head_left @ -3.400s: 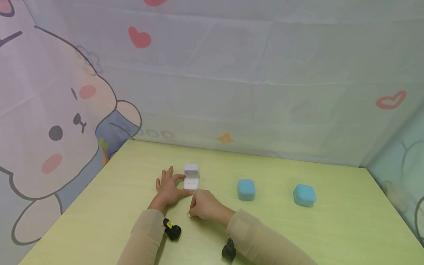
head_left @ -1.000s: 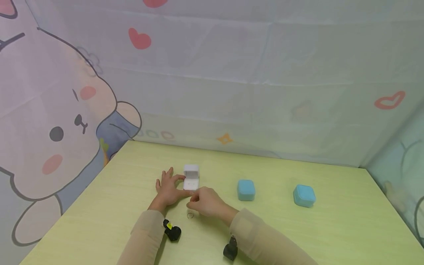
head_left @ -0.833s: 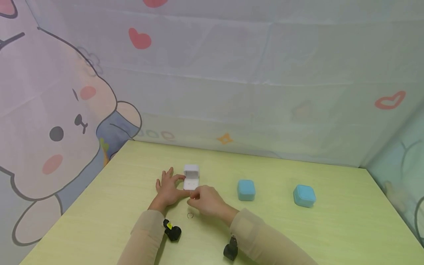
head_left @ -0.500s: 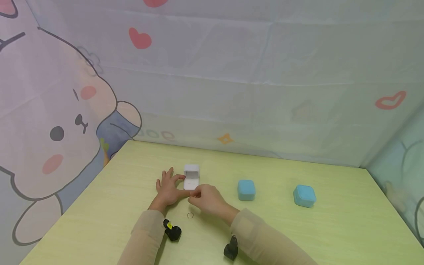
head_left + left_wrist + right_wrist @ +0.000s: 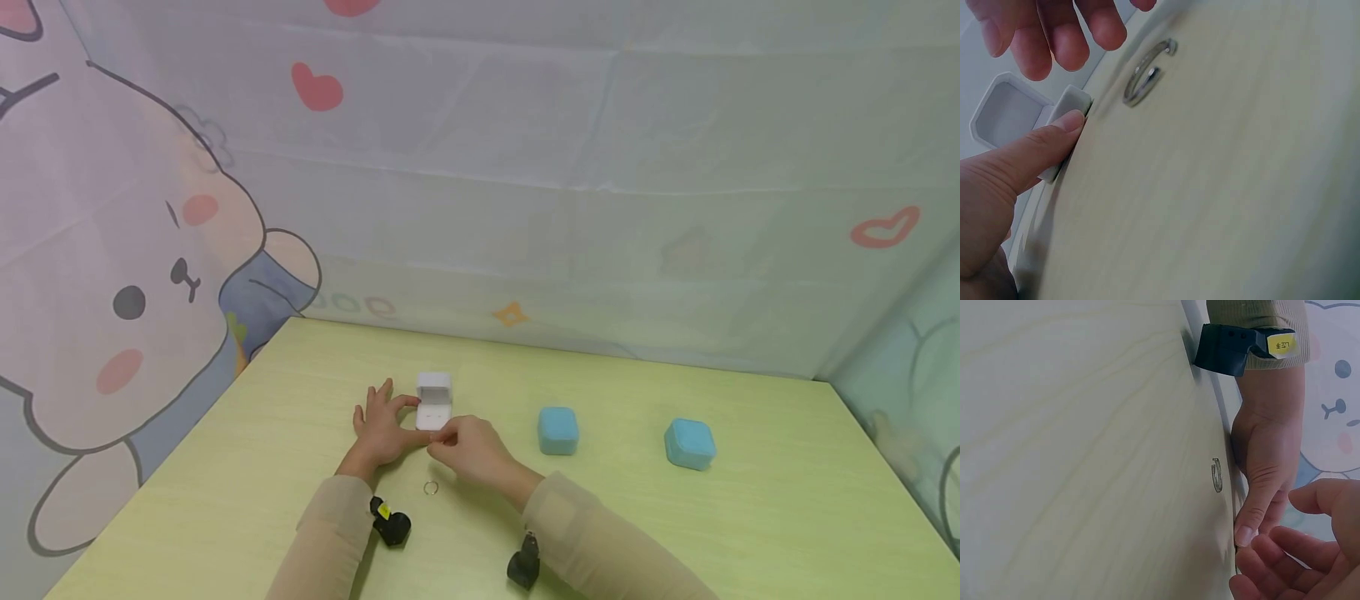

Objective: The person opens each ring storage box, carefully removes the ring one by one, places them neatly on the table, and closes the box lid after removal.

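An opened white ring box (image 5: 433,418) stands upright on the table, its lid raised at the back. My left hand (image 5: 381,433) holds it from the left, thumb along the front of the base and index finger at the side. In the left wrist view, that thumb lies along the box (image 5: 1071,100). My right hand (image 5: 474,454) hovers just right of the thumb tip; its fingers are loosely bent, and I see nothing between them. A thin silver ring with a gap (image 5: 1138,70) rests on the table below both hands, touched by neither.
Two closed light-blue boxes, one (image 5: 558,431) to the right of my right hand and another (image 5: 690,443) farther right, sit on the pale yellow table (image 5: 787,517). Black wrist cameras are strapped at the left cuff (image 5: 392,525) and right cuff (image 5: 523,562). A printed cloth (image 5: 562,167) hangs behind.
At first my right fingers were at the ring. They have left it on the table and moved up, away from it, toward the box front. My left hand has stayed on the box.
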Demonstrator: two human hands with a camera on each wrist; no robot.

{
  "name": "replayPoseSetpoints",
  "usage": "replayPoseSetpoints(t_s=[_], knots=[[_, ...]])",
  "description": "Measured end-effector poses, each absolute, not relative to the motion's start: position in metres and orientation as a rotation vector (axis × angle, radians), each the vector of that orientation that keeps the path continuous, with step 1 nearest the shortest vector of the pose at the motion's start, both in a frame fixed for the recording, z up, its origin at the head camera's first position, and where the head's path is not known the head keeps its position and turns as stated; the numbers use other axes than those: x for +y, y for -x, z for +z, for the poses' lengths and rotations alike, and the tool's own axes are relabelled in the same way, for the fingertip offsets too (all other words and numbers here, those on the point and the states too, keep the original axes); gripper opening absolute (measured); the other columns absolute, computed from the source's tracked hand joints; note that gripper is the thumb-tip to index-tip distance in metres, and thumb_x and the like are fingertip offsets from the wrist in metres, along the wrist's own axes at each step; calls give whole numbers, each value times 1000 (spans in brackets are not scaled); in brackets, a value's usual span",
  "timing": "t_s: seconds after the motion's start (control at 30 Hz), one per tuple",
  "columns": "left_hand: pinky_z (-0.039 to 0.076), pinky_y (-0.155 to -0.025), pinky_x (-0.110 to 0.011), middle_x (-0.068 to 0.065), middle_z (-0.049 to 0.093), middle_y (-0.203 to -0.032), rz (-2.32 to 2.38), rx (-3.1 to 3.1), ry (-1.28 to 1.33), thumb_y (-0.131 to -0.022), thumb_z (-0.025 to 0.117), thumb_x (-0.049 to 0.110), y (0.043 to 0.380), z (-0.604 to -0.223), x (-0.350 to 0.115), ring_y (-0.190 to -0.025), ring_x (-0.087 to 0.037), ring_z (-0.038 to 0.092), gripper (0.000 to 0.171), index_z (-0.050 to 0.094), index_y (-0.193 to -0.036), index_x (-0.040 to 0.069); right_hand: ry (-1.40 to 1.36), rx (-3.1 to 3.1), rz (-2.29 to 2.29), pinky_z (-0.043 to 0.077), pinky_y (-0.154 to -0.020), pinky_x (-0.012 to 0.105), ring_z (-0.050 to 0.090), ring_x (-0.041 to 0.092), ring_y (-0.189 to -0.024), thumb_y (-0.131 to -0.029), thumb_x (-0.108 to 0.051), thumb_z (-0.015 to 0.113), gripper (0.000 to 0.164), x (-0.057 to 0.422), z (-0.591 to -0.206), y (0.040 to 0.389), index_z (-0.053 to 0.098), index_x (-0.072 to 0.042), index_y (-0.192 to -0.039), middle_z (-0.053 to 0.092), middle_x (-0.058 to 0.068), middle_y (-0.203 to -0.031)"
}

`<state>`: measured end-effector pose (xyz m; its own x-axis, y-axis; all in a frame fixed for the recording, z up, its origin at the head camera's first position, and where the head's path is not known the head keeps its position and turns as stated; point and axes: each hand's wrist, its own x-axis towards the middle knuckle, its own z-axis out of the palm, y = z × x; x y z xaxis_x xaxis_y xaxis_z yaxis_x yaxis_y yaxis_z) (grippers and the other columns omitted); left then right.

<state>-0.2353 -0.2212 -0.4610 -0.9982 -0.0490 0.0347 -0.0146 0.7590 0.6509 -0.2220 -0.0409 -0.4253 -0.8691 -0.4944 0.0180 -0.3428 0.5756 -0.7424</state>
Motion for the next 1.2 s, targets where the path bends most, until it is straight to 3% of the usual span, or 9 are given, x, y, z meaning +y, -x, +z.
replayPoseSetpoints(t_s=[0.73,1.2], knots=[[-5,-108,-66,-25,12,-155,-1080,-2880,-45,-72,80,35,234,-462,-223,-142,-48,-3,56,61,-118,10,593,2553,-1311,52,-69,29,63,17,-85,-87,-28,65,41,-40,-434,227,63,5,-112,69,9,-94],[-4,-108,-67,-25,12,-156,-1075,-2897,-39,-71,79,41,233,-461,-222,-142,-49,-3,61,60,-120,10,540,2576,-1342,53,-77,34,63,22,-95,-86,-33,67,49,-39,-435,230,60,4,-117,67,11,-104]])
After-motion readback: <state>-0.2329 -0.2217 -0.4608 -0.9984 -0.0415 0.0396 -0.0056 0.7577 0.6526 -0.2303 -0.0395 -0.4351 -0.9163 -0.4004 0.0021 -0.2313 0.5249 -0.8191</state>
